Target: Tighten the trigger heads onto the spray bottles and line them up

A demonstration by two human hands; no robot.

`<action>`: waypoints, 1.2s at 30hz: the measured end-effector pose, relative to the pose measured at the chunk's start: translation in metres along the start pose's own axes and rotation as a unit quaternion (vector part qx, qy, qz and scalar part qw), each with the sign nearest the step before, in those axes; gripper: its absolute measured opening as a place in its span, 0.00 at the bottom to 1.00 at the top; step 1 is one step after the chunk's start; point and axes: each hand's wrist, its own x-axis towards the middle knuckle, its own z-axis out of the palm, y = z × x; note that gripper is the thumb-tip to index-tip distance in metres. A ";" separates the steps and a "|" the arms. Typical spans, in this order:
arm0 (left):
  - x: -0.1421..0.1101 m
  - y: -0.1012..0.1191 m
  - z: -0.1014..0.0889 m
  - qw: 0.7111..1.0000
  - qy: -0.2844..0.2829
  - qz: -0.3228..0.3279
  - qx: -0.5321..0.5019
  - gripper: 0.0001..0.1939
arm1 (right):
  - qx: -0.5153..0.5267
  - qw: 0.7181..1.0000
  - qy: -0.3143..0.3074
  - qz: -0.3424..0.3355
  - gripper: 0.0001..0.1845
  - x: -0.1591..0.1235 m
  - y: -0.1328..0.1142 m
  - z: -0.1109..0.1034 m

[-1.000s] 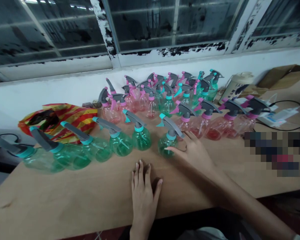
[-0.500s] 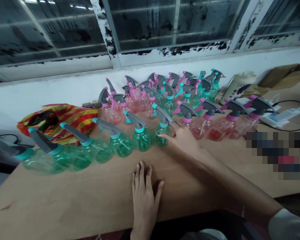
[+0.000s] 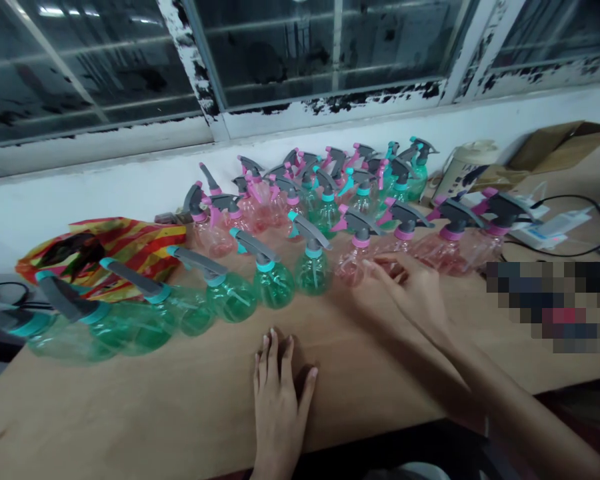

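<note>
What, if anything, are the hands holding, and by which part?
Left hand: nothing; it rests open on the table. Right hand: cannot tell; it is at the right side of a pink bottle, without a clear grip.

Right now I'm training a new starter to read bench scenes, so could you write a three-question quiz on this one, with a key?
1. True or false: the left hand is gripping a bottle.
2. Fill in: the red-and-yellow striped bag lies behind the round, translucent green spray bottles, whose collars are ____.
3. Multiple choice: the right hand is nearest to
A) the cream cylindrical container
B) the round, translucent pink spray bottles
C) the brown cardboard box

Key:
1. False; it lies spread on the brown wooden table.
2. Turquoise.
3. B.
</note>
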 end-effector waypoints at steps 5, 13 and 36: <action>0.000 -0.002 0.003 1.000 0.013 -0.007 0.005 0.27 | -0.084 0.996 0.002 0.010 0.28 0.014 0.009 -0.007; 0.000 0.001 -0.002 1.000 -0.007 -0.022 -0.008 0.28 | -0.188 0.981 -0.048 -0.015 0.39 0.030 0.008 0.026; 0.009 0.056 -0.018 0.973 -0.114 -0.069 -0.187 0.38 | -0.144 0.974 -0.061 -0.164 0.34 -0.076 -0.019 -0.012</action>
